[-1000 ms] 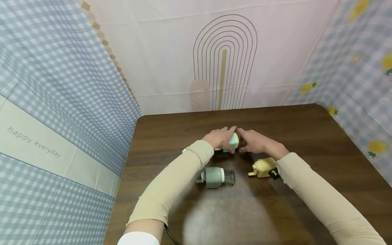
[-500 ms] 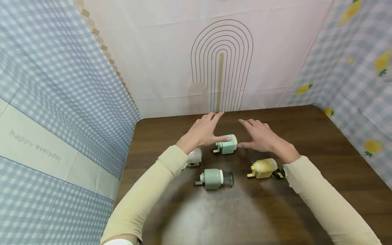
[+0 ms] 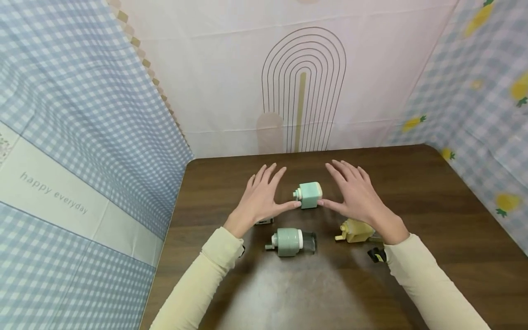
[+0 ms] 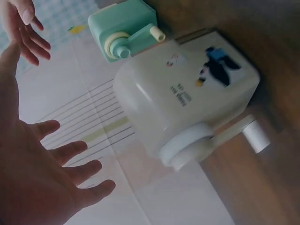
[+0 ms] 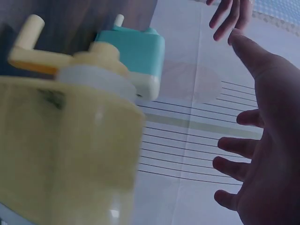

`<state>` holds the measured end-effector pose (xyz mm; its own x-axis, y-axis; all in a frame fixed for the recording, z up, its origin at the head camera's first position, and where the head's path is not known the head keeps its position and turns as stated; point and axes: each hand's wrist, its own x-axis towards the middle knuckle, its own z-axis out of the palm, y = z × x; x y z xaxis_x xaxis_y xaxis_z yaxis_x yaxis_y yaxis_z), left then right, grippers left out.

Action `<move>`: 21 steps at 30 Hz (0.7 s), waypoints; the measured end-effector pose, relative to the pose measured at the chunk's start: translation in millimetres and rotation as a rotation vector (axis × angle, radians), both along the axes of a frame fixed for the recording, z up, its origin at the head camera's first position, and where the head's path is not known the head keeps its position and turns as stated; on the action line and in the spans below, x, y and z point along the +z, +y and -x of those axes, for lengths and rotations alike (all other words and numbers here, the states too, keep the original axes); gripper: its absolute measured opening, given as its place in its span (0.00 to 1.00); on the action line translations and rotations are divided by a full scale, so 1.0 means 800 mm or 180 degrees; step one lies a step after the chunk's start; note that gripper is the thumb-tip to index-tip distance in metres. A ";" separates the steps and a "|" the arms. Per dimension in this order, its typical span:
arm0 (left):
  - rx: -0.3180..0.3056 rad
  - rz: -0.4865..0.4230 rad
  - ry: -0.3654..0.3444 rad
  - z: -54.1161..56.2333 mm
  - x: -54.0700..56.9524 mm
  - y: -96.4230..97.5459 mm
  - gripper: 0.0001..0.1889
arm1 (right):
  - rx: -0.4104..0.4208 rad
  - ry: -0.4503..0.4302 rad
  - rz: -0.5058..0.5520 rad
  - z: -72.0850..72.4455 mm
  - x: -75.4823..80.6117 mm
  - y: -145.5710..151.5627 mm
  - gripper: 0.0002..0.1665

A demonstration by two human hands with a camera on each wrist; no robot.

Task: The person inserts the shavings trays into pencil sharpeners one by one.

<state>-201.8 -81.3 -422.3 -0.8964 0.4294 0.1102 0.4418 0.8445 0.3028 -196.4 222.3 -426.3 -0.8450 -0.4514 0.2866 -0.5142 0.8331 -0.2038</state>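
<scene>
Both the left hand [image 3: 257,198] and the right hand [image 3: 359,195] have just sprung apart, and we see straight, spread fingers gripping nothing where a second ago they closed in around the mint crank pencil sharpener [image 3: 309,195]. It sits between them on the surface [image 3: 416,188], beyond the sage-green sharpener [image 3: 288,242]: let go, so we judge this handling done.

Head view: here I am looking forward and down from the near side, well back, taking in table [image 3: 412,192] and far cloth [image 3: 218,91].
Left wrist: close in beside my left hand [image 3: 257,199], rolled sideways, facing far and right, white sharpener [image 4: 159,93] looming.
Right wrist: beside my right hand [image 3: 359,197], rolled the other way, facing far and left, yellow sharpener [image 5: 70,159] closest.
Shared by wrists: mint sharpener [image 3: 310,195], cloth's arch lines, both hands.
</scene>
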 end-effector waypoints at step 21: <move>-0.0414 -0.0551 -0.0276 -0.066 -0.002 0.001 0.56 | 0.0469 -0.0347 -0.0068 -0.053 -0.032 -0.014 0.64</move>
